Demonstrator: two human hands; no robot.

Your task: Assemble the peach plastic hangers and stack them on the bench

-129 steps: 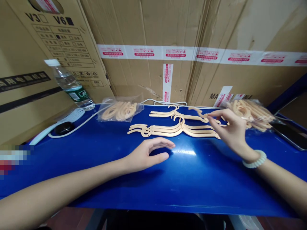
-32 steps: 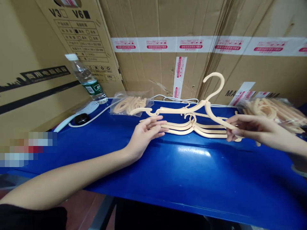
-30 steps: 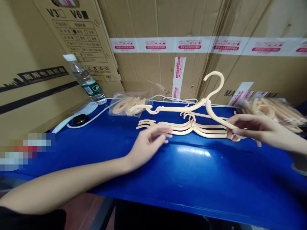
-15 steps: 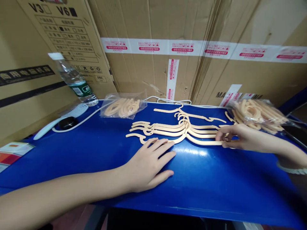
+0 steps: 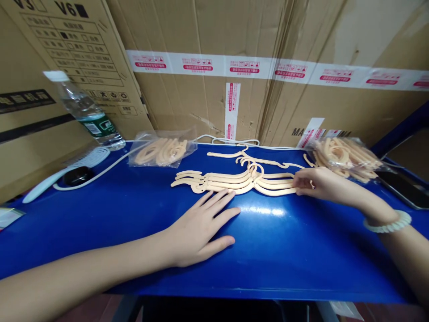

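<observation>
Head view. The left hand [image 5: 201, 228] lies palm down on the blue table [image 5: 134, 232], with the forearm entering from the lower left and the wrist straight. Its fingers [image 5: 217, 203] are extended and slightly spread, pointing up and to the right, and the thumb is splayed out to the right. It grips nothing. The longest fingertips reach the near edge of the hangers [image 5: 234, 181], and I cannot tell whether they touch.

The hangers are cream plastic and lie flat in a nested stack at mid-table, hooks together at the centre and arms running left and right.

The right hand [image 5: 315, 184] comes in from the right with the forearm low over the table and a pale bead bracelet [image 5: 385, 222] at the wrist. I read its fingers as curled, knuckles up, and closed on the right-hand ends of the stack.

Behind the stack a lone hanger [image 5: 248, 158] lies flat, apart from both hands. At the rear lie a left bag [image 5: 161, 151] and a right bag [image 5: 345, 156] of cream parts. The right bag is near the right hand but not touching it. A bottle [image 5: 85, 114] stands at far left against the boxes [image 5: 208, 44], and a phone [image 5: 405, 188] lies at the right edge.
</observation>
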